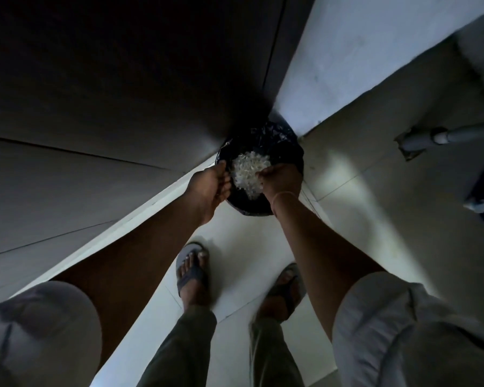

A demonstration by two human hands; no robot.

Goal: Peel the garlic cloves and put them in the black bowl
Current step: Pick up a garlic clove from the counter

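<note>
Head camera looks down: my left hand [210, 185] pinches the rim of a black bin [291, 146] on the floor, fingers curled on it. White garlic skins [249, 169] hang over it, gripped in my curled right hand [281, 178]. No cloves or black bowl show; peeling seems finished, I judge.

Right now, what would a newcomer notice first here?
A pale clump of papery white peels glows at centre, over a round bin lined with a shiny black bag in the floor corner. The right hand clutches the clump; the left hand grips the bag's left rim.
</note>
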